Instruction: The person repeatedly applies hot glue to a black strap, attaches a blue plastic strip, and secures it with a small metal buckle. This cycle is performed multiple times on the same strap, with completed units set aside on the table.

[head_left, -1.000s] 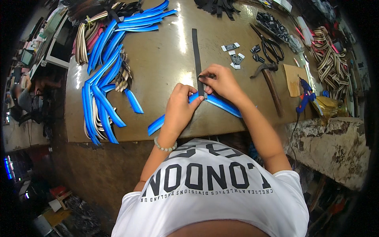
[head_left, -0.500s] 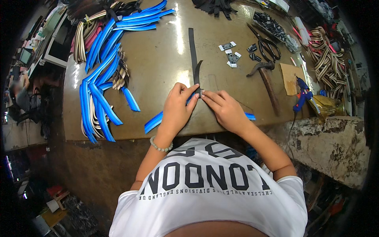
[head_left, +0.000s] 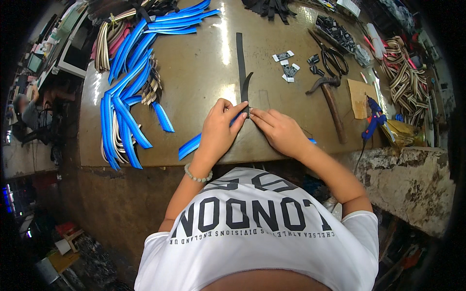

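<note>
Both hands pin blue strap beneath them.

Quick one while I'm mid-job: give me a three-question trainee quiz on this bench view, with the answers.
1. True or false: both hands meet at the near end of the black strip.
2. Which tool lies closest to the right hand: A) scissors, B) hammer, C) glue gun?
3. Fill in: the strap lying under the hands is coloured ____.

Key
1. True. The left hand and the right hand pinch together at the near end of the black strip.
2. B. The hammer lies just right of the right hand; the scissors and the glue gun lie farther off.
3. Blue. The blue strap sticks out left of the left hand.
</note>
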The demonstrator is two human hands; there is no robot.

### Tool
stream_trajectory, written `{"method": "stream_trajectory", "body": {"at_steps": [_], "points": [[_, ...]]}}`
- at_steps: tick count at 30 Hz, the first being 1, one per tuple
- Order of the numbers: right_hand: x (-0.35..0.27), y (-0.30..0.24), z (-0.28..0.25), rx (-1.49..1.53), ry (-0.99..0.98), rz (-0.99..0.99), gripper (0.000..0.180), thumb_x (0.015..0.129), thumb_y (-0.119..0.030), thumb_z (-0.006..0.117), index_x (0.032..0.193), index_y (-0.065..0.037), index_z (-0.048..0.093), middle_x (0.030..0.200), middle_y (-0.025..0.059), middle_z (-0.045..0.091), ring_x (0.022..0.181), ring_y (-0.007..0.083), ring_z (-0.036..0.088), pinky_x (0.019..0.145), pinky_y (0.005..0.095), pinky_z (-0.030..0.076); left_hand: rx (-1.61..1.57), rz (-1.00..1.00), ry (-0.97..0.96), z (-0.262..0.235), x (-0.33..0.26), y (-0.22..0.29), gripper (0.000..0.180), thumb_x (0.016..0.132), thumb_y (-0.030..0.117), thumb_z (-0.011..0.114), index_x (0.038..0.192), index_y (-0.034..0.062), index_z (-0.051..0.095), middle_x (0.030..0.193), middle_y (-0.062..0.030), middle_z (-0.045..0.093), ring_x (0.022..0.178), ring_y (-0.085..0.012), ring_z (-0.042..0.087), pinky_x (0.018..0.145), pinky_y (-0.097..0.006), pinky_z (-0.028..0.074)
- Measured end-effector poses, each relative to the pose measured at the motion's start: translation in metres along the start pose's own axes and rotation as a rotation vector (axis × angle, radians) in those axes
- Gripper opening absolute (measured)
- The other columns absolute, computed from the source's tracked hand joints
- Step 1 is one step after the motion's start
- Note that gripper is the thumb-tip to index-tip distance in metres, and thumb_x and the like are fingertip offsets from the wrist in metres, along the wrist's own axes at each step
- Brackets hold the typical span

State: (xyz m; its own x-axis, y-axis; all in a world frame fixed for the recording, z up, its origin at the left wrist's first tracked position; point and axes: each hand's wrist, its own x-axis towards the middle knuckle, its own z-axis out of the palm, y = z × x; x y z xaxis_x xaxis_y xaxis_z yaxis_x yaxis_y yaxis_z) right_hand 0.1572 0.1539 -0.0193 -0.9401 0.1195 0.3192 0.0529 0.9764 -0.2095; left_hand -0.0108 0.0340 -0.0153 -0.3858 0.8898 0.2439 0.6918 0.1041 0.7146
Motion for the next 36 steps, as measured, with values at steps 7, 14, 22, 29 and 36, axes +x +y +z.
{"method": "stream_trajectory", "body": {"at_steps": [7,14,22,29,36], "points": [[0.006,-0.003,-0.002,0.009,-0.022,0.012,0.035,0.077,-0.005,0.058,0.111,0.001,0.063,0.121,0.0080,0.062,0.094,0.0225,0.061,0.079,0.0328,0.054,-0.026,0.010,-0.004,0.000,0.000,-0.003,0.026,0.084,0.014,0.070,0.110,0.0076,0.071,0.088,-0.0127,0.054,0.081,-0.0297,0.057,0.075,-0.039,0.048],[-0.022,0.037,-0.015,0.247,0.145,0.435,0.030,0.082,-0.005,0.060,0.112,-0.001,0.063,0.116,0.0189,0.062,0.099,0.0359,0.058,0.091,0.0439,0.046,0.240,0.098,-0.009,0.008,-0.001,0.008,0.030,0.088,0.012,0.065,0.118,0.0065,0.066,0.092,-0.0151,0.055,0.083,-0.0312,0.058,0.074,-0.040,0.049],[-0.065,0.044,-0.061,-0.371,0.165,1.086,0.041,0.097,-0.039,0.055,0.098,0.002,0.056,0.105,0.0262,0.061,0.095,0.0423,0.059,0.075,0.0492,0.049,-0.065,-0.029,0.057,-0.010,-0.021,0.004,0.036,0.090,0.000,0.055,0.126,0.0022,0.056,0.103,-0.0177,0.056,0.091,-0.0332,0.057,0.082,-0.040,0.048],[-0.005,-0.046,-0.033,0.236,-0.114,0.658,0.033,0.098,-0.031,0.055,0.101,0.001,0.051,0.078,0.0267,0.063,0.070,0.0481,0.062,0.058,0.0536,0.048,-0.122,-0.053,0.130,-0.003,-0.028,-0.004,0.031,0.091,-0.004,0.052,0.122,0.0001,0.055,0.103,-0.0183,0.056,0.089,-0.0304,0.058,0.082,-0.038,0.048],[0.001,-0.051,-0.026,0.293,-0.126,0.765,0.035,0.099,-0.035,0.052,0.096,0.000,0.051,0.077,0.0295,0.063,0.076,0.0502,0.061,0.063,0.0555,0.048,-0.135,-0.047,0.179,-0.006,-0.027,-0.003,0.027,0.092,0.004,0.058,0.118,-0.0002,0.056,0.102,-0.0185,0.056,0.092,-0.0332,0.058,0.085,-0.039,0.047]]}}
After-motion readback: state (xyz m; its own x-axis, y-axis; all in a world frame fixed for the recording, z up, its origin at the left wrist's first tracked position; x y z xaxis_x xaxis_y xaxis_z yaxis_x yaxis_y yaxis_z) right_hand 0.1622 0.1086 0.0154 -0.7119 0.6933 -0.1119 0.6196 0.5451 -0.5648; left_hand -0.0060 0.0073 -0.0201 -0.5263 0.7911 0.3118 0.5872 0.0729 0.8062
